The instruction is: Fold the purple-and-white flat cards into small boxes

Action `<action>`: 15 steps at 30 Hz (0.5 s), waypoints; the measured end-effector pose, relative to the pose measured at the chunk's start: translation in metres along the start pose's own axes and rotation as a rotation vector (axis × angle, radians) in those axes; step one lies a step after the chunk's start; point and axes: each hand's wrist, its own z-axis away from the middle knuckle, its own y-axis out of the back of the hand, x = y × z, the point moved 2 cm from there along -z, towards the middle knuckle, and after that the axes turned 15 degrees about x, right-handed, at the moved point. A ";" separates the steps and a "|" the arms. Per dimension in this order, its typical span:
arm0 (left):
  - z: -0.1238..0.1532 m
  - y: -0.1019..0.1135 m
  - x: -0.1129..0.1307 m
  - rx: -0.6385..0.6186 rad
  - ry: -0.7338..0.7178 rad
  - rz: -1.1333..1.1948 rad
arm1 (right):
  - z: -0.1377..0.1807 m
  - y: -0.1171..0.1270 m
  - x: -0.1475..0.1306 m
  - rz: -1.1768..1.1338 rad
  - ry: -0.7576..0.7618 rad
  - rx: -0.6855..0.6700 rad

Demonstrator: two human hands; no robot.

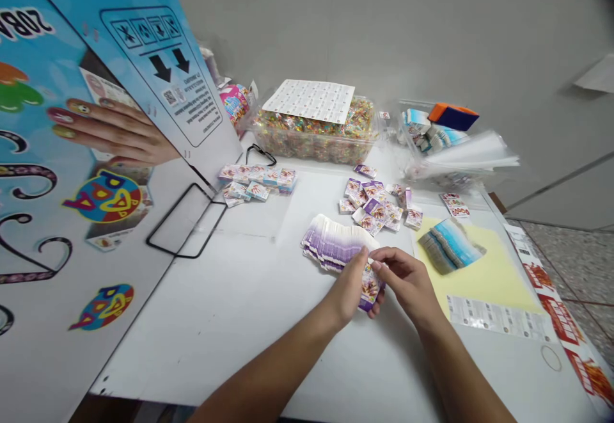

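My left hand (352, 288) is closed around a small purple-and-white carton (370, 285) printed with a picture of painted nails. The fingers of my right hand (403, 279) pinch together at the carton's upper edge; the fingertips partly cover that end. Just behind my left hand lies a fanned row of flat purple-and-white cartons (330, 240). Beyond both hands sits a loose pile of small made-up purple cartons (374, 205). To the right, a fanned stack of blue flat pieces (453, 246) rests on a yellow sheet (503, 269).
A large printed display board (201, 109) stands along the left. Small blue-and-white boxes (259, 180) lie near its wire stand (177, 255). At the back are a clear tub of colourful packets (311, 144) and a plastic bin (412, 160). A label strip (501, 319) lies right.
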 end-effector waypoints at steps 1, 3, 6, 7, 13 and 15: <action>0.000 0.000 0.000 0.010 -0.004 -0.005 | -0.001 0.000 0.000 -0.016 0.000 -0.001; 0.000 0.001 0.000 0.016 -0.005 -0.005 | -0.002 0.001 0.001 -0.049 -0.010 0.008; 0.000 0.001 0.000 0.021 -0.018 -0.010 | -0.003 0.000 0.006 -0.094 -0.063 0.012; 0.000 0.001 0.000 0.028 -0.026 -0.015 | -0.004 0.000 0.007 -0.102 -0.076 0.008; -0.002 0.003 -0.001 0.044 -0.053 -0.035 | -0.003 -0.003 0.010 -0.110 0.002 0.050; -0.003 0.004 -0.001 0.043 -0.051 -0.030 | -0.002 -0.002 0.010 -0.060 0.053 0.063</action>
